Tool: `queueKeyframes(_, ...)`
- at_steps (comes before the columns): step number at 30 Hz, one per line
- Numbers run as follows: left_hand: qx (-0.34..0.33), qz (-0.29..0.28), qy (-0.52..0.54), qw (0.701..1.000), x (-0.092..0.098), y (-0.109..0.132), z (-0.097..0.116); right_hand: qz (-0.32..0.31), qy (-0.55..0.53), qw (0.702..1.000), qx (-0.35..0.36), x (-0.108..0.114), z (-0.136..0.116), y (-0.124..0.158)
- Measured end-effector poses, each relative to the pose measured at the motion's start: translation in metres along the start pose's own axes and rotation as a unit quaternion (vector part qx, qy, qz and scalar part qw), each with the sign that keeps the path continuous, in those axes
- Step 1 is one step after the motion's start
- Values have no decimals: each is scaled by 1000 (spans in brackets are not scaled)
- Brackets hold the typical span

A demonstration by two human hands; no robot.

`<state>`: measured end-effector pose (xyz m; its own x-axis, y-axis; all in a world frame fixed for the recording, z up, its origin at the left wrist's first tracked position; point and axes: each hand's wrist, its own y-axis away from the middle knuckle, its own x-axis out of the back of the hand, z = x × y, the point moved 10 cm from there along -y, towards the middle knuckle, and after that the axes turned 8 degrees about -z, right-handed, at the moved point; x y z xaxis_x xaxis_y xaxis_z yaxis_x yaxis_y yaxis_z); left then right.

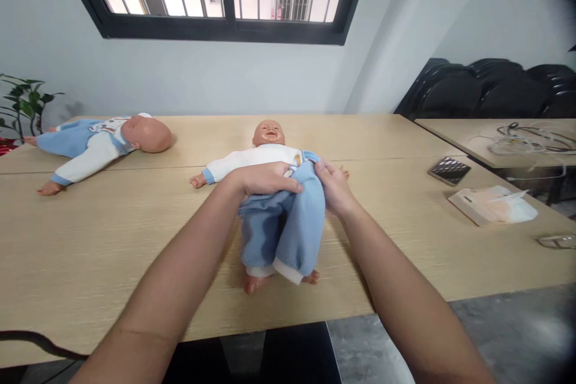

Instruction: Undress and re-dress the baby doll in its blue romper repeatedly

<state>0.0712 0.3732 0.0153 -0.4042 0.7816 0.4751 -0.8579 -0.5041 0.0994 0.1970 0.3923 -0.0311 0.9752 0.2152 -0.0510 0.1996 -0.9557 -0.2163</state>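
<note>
A baby doll point(269, 134) lies on its back on the table, its head toward the wall. It wears a white top point(236, 162) with blue cuffs and fleecy blue overalls point(263, 231) with white leg hems; both feet stick out below. My left hand point(267, 179) lies across the doll's middle, fingers closed on the overalls' cloth. On the other side, my right hand point(330, 183) pinches the overalls' upper edge near the doll's shoulder. Part of the doll's chest and one arm are hidden by the cloth and my hands.
A second doll point(96, 144) in similar clothes lies at the left. To the right are a phone point(449, 171), a tissue pack point(490, 205) and a clear glass-like object point(558, 242). Cables point(535, 138) lie on another table before stacked black chairs point(486, 90). A plant point(27, 102) stands far left.
</note>
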Motion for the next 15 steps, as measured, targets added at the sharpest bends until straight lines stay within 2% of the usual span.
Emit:
queueKeyframes(3, -50, 6, 142, 989, 5, 0, -9, -49, -4, 999, 2, -3, -2, 0)
queueKeyframes(6, -43, -23, 188, 981, 2, 2, -17, -114, 45, 992, -3, -11, -6, 3)
queueKeyframes(8, -38, -42, 153, 987, 0, 4, -12, -115, 75, 990, -7, -11, -7, 3)
queueKeyframes(12, -61, -32, -11, 998, 4, 9, 12, -32, 114, 993, 22, -3, -15, 2)
queueKeyframes(15, -38, -37, -52, 997, 4, 10, 10, -29, 128, 991, 25, -9, -14, 2)
